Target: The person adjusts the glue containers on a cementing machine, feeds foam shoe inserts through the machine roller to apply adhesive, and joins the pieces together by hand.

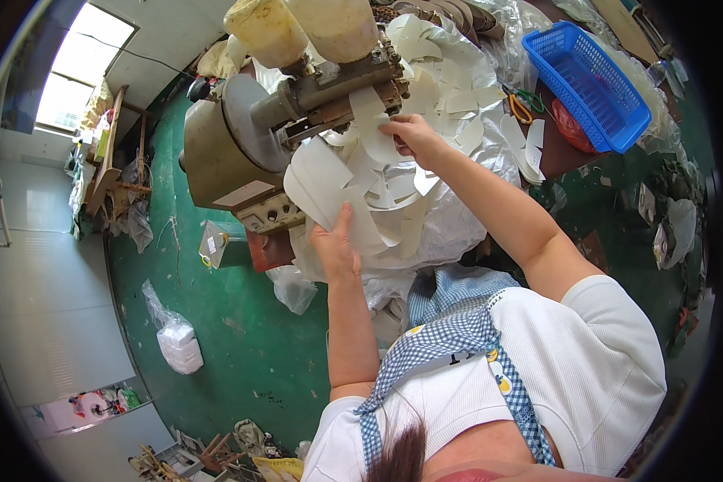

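Nearest, the left hand [337,249] grasped a few overlapping cream cut pieces [317,178], while the right hand [414,138] pinched the edge of another cream piece [371,128] at the working end of the machine [209,153]. More cut pieces lay heaped beyond on white sheeting [466,213]. Two cloudy, yellow-stained tanks [333,28] topped the machine, their fill hard to tell. A clear bag [179,347] with white contents sat on the floor; farther right, a blue basket [625,132] stood tilted, its inside unclear.
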Available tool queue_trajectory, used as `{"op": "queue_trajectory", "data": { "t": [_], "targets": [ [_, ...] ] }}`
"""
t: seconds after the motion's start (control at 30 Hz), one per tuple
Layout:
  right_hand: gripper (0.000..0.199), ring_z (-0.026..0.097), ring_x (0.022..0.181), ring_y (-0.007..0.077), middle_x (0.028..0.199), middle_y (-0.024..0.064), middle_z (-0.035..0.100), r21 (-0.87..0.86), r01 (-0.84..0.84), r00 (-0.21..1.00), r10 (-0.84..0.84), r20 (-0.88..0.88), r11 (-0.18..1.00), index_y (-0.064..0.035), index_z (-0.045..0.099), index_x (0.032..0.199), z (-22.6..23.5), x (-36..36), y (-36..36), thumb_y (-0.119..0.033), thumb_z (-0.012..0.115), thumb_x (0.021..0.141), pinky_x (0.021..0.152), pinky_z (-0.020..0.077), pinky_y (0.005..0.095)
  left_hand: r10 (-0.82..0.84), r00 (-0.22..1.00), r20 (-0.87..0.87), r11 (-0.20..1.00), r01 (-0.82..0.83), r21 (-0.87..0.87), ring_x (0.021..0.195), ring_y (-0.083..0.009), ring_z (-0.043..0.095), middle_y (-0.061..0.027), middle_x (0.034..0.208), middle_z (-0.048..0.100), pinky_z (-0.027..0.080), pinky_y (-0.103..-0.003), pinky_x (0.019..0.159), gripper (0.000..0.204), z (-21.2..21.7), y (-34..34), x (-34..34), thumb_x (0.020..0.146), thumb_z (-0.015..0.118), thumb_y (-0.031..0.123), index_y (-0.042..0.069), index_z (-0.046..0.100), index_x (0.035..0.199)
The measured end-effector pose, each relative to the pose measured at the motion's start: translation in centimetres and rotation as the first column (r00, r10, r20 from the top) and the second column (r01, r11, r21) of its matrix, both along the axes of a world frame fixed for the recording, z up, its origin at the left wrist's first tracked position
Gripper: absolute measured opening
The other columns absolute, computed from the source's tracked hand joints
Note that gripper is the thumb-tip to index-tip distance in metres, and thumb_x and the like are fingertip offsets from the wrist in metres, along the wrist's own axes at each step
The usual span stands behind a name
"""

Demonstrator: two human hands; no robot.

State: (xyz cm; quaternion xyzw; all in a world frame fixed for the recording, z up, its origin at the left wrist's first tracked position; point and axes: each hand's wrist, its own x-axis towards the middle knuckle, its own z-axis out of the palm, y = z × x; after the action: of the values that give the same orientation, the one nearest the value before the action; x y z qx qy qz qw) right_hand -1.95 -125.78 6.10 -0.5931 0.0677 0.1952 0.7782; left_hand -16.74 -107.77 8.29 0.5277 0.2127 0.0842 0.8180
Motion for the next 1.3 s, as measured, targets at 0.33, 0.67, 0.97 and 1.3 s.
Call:
{"op": "queue_trajectory", "data": {
  "t": [0.33, 0.67, 0.97, 1.3],
  "targets": [
    [0.021, 0.048, 0.06, 0.0031, 0.07, -0.0036, 0.056, -0.107, -0.199, 0.95, 0.219, 0.222, 0.974, -0.0054, 0.063, 0.099, 0.8, -8.6, 2.1, -0.023, 0.063, 0.088, 0.05, 0.0354, 0.0196, 0.001, 0.997, 0.072, 0.999, 0.002, -0.049, 0.091, -0.0182, 0.062, -0.0096, 0.105, 0.064, 0.05, -0.031, 0.083, 0.031, 0.5, -2.1, 1.7, 0.083, 0.066, 0.003, -0.002, 0.057, 0.111],
    [0.019, 0.048, 0.054, 0.0053, 0.064, -0.0017, 0.055, -0.165, -0.155, 0.98, 0.173, 0.103, 0.974, -0.0054, 0.064, 0.091, 1.8, -3.8, -1.2, -0.023, 0.064, 0.084, 0.045, 0.0359, 0.0212, -0.035, 0.996, 0.078, 0.999, 0.037, -0.025, 0.091, -0.0236, 0.064, -0.0164, 0.105, 0.062, 0.054, -0.037, 0.081, 0.029, 0.4, 0.5, 0.5, 0.09, 0.055, 0.006, -0.006, 0.051, 0.116],
    [0.04, 0.053, 0.061, 0.0081, 0.078, 0.0019, 0.06, 0.044, -0.022, 0.996, 0.025, -0.085, 0.999, -0.0051, 0.059, 0.097, 0.1, 1.8, 1.1, -0.043, 0.063, 0.084, 0.049, 0.0374, 0.0233, 0.03, 0.998, 0.058, 0.998, -0.033, 0.054, 0.09, -0.0173, 0.062, -0.0081, 0.103, 0.064, 0.052, -0.03, 0.082, 0.032, 0.0, -2.1, 2.2, 0.079, 0.069, -0.002, -0.001, 0.06, 0.109],
    [0.019, 0.051, 0.059, 0.005, 0.069, -0.002, 0.057, -0.097, -0.134, 0.949, 0.156, 0.273, 0.986, 0.0002, 0.062, 0.094, 2.1, -7.2, 0.4, -0.018, 0.06, 0.089, 0.053, 0.0418, 0.0221, -0.03, 0.998, 0.059, 0.996, 0.036, -0.087, 0.092, -0.018, 0.062, -0.0098, 0.107, 0.063, 0.051, -0.031, 0.082, 0.032, 0.9, -3.0, 2.1, 0.087, 0.061, 0.005, -0.003, 0.053, 0.116]
  ]
}}
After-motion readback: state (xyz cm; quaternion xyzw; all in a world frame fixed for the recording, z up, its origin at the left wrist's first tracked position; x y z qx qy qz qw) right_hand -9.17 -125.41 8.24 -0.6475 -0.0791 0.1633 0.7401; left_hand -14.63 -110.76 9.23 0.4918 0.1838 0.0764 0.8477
